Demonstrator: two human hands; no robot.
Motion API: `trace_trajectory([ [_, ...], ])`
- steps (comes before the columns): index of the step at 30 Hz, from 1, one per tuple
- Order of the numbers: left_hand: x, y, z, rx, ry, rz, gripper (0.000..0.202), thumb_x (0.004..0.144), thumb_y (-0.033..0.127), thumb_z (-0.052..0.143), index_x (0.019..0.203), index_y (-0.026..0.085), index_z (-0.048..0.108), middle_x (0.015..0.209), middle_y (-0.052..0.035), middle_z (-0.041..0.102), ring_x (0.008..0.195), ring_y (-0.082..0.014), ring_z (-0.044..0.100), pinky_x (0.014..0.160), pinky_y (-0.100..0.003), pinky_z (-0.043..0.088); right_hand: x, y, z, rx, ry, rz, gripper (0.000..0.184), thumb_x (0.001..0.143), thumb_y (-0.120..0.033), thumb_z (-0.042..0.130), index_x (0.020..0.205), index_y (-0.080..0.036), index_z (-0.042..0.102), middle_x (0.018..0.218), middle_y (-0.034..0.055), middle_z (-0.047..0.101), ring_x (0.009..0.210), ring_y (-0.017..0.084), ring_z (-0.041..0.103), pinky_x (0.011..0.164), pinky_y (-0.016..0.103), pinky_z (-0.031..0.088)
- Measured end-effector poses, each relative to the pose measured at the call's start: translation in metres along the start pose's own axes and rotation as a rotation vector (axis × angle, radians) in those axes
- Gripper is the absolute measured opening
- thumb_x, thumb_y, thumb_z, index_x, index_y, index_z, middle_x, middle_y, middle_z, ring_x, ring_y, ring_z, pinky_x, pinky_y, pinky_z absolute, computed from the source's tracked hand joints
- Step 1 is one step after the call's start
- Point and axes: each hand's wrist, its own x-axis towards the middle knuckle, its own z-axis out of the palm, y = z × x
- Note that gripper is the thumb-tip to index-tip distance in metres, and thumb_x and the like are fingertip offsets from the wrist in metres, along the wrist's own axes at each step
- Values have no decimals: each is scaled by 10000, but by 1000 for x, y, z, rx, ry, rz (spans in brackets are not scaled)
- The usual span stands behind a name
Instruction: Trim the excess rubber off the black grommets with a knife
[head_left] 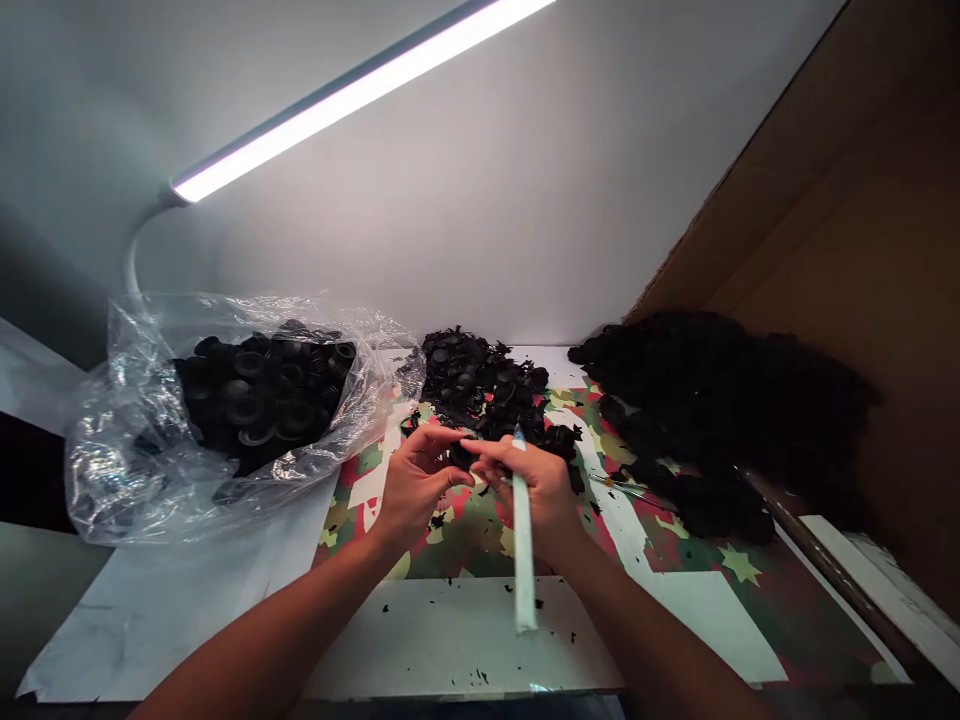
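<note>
In the middle of the view, my left hand [421, 482] pinches a small black rubber piece [462, 455] between thumb and fingers. My right hand [538, 488] meets it from the other side, its fingertips touching or very near the piece. A long white stick-like tool [523, 560] lies across the right hand, its blunt end pointing down toward me and a bluish part at the top. Its working tip, if there is one, is hidden. Just beyond the hands spreads a heap of small black rubber pieces and scraps [480, 375].
At left a clear plastic bag [142, 470] holds many ribbed black rubber parts [262, 390]. A large dark pile [720, 410] sits at right, beside a cardboard wall [847, 200] and a rod [810, 550]. Above hangs a lit lamp [360, 105]. Crumbs dot the patterned surface [480, 550].
</note>
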Motion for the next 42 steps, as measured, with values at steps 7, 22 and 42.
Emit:
trace_trajectory([
  [7,-6,-7,-3,331,16,235,298,657,18,777,894,195,734,871,-5,671,818,-152,679,747,-258,610,-6,10,16,-262,39,-52,70,807,-159,545,809,-199,602,694,-1,562,598,143,503,573,238,354],
  [22,-4,1,-2,504,-240,102,296,672,94,814,944,201,768,869,-30,708,784,-180,675,738,-301,576,6,9,9,-155,103,36,124,748,-181,481,704,-228,375,630,-55,410,552,108,371,529,211,286],
  [42,-4,0,2,-85,-226,-235,427,767,495,792,1071,197,763,989,-97,725,614,-110,591,528,-230,475,-86,55,-96,-925,265,179,322,979,-395,478,947,-224,749,882,108,760,856,294,665,800,443,461],
])
